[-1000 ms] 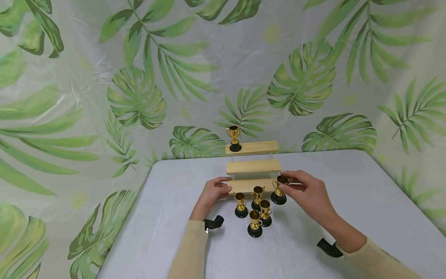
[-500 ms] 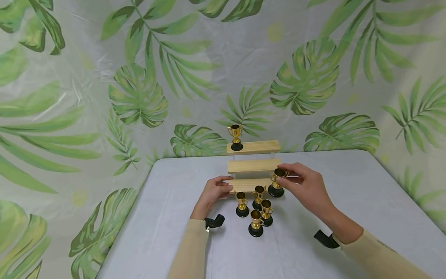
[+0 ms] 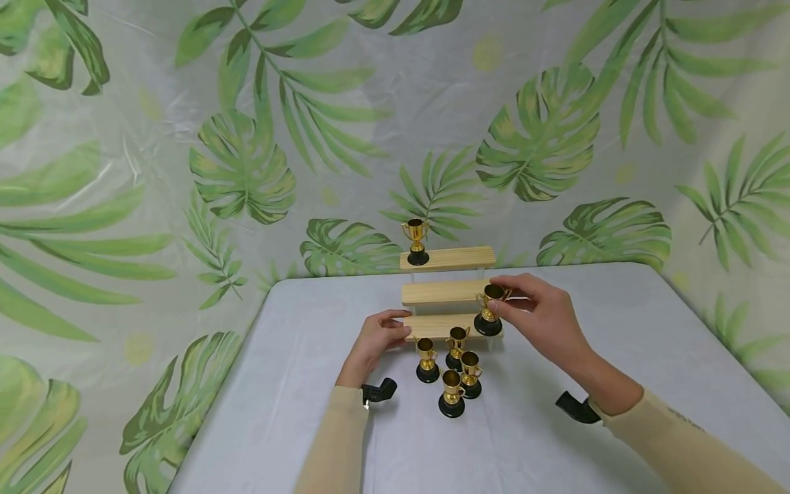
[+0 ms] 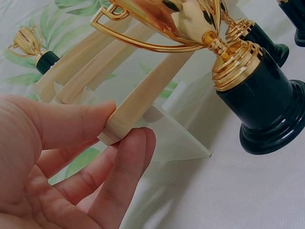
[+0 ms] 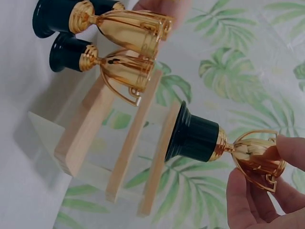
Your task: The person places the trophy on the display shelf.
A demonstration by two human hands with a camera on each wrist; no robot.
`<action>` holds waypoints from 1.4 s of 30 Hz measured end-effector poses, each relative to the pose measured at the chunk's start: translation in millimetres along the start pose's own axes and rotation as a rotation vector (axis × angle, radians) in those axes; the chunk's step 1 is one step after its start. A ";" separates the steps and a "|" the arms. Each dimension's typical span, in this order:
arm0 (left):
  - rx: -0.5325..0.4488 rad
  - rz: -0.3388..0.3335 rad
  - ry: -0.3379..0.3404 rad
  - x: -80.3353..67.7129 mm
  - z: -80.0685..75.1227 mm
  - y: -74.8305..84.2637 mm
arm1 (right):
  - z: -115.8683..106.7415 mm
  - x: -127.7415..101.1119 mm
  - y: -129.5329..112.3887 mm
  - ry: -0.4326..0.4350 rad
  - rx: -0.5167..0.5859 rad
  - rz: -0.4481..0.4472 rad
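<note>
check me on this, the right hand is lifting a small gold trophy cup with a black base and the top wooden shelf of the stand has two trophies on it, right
Not quite. The top wooden shelf carries one small gold trophy cup with a black base, not two, as the head view shows. The rest holds: the right hand does hold a matching trophy in the air.

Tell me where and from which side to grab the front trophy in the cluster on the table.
Take the front trophy by its gold cup, pinched across the rim from above, probably coming in from the near side. It stands upright on a black base, its open mouth up. Three other trophies crowd close behind it, so the near side looks freest. The two handles would likely snag a side grip.
</note>
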State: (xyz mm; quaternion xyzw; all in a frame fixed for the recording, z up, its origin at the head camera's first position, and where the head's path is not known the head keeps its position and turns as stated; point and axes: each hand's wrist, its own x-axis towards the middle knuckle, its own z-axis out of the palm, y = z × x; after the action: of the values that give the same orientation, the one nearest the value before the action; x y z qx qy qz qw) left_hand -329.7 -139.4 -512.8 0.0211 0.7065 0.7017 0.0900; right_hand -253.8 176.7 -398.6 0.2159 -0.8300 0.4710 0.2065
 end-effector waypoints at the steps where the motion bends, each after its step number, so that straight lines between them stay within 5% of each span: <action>1: -0.002 0.001 0.000 -0.1 -0.1 0.1 | -0.1 1.2 -0.7 0.000 0.001 0.000; 16: -0.004 -0.003 0.020 2.6 -0.5 -0.5 | 1.1 19.3 -11.4 0.012 0.020 -0.004; 26: -0.007 -0.001 0.019 2.4 -2.5 -0.4 | 0.6 27.3 -47.6 0.012 0.038 -0.023; 42: -0.029 -0.003 0.035 0.5 -6.5 0.8 | 8.6 39.5 -56.0 0.003 0.086 0.029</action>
State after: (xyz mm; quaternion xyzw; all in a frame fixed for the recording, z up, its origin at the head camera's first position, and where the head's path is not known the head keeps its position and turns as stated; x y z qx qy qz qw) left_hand -331.3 -145.7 -512.1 0.0065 0.6975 0.7121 0.0792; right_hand -256.4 136.8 -342.3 0.2117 -0.8116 0.5097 0.1916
